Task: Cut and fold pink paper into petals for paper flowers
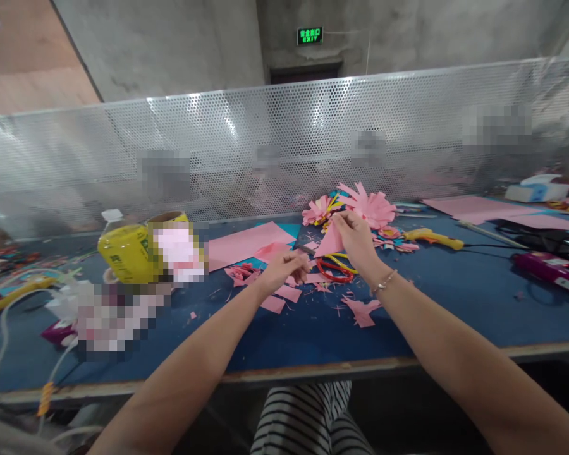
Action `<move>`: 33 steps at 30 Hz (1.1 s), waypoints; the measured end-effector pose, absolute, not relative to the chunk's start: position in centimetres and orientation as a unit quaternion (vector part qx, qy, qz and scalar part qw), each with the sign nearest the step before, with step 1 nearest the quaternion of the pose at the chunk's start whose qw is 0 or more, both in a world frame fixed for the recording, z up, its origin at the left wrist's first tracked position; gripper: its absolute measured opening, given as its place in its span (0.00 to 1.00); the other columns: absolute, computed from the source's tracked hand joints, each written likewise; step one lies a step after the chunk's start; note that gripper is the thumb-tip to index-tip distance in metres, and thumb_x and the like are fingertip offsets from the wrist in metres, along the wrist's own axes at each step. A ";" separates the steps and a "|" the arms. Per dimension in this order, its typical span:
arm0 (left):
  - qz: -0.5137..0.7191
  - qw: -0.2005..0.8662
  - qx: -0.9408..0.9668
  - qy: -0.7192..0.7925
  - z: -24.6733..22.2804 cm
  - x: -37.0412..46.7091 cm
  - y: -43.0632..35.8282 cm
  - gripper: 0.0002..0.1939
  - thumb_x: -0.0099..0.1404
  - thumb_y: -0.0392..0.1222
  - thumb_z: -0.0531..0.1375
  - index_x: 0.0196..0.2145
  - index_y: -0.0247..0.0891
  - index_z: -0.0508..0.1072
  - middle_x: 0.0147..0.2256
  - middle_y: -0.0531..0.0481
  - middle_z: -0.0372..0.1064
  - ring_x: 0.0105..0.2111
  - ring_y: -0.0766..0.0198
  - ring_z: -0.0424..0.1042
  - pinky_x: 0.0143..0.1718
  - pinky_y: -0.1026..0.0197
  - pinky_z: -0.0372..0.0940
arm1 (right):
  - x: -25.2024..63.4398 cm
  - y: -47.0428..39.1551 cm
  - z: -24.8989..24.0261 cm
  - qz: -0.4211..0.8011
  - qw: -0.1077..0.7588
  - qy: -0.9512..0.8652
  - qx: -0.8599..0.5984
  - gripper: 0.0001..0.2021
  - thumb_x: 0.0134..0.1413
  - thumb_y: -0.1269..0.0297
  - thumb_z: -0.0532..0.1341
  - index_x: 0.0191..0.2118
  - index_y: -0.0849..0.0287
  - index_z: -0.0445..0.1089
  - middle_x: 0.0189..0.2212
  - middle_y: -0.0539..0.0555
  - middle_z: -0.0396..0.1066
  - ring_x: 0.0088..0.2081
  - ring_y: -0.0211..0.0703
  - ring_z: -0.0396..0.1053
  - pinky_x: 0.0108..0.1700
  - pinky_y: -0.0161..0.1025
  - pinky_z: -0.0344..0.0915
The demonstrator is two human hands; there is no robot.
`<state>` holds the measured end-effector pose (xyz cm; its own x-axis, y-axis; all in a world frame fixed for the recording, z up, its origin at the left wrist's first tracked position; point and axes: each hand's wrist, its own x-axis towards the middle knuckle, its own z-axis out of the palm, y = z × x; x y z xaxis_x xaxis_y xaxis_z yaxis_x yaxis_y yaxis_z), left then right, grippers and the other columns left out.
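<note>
The right hand (353, 235) pinches the pink paper (330, 244), likely light and easily creased, best taken by its edge; the left hand (282, 270) is curled, its grasp unclear.

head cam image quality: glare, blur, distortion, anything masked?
Head view: bright glare streaks on the perforated metal panel; head view: pixelated blocks mask patches of that panel and the left part of the blue table; head view: left hand and right hand readable, fine scraps soft; head view: wide-angle stretch toward the corners.
</note>
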<state>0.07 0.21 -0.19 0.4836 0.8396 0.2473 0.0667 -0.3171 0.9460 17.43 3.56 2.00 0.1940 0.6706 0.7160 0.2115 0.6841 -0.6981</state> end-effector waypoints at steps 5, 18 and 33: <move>0.468 0.465 0.671 0.338 -0.1 0.6 0.5 0.17 0.47 0.52 0.58 0.21 0.32 0.67 0.17 0.53 0.64 0.20 0.69 0.66 0.24 0.65 0.63 | 16.3 3.0 1.5 0.172 0.637 -0.652 -0.374 0.08 0.46 0.62 0.53 0.25 0.61 0.64 0.20 0.48 0.61 0.24 0.33 0.58 0.27 0.32 0.55; 0.566 0.434 0.598 0.366 0.0 0.3 1.1 0.13 0.42 0.45 0.63 0.19 0.31 0.67 0.17 0.56 0.60 0.18 0.73 0.62 0.25 0.65 0.63 | 15.6 2.4 1.6 0.494 0.487 -0.618 -0.371 0.13 0.33 0.59 0.64 0.22 0.61 0.61 0.17 0.47 0.63 0.20 0.33 0.65 0.21 0.29 0.62; 0.589 0.414 0.585 0.374 -0.2 0.1 1.5 0.14 0.45 0.48 0.61 0.18 0.32 0.65 0.16 0.57 0.56 0.18 0.74 0.56 0.21 0.68 0.58 | 15.3 1.6 1.4 0.381 0.398 -0.748 -0.370 0.09 0.39 0.65 0.59 0.19 0.63 0.61 0.13 0.47 0.63 0.17 0.31 0.63 0.21 0.28 0.60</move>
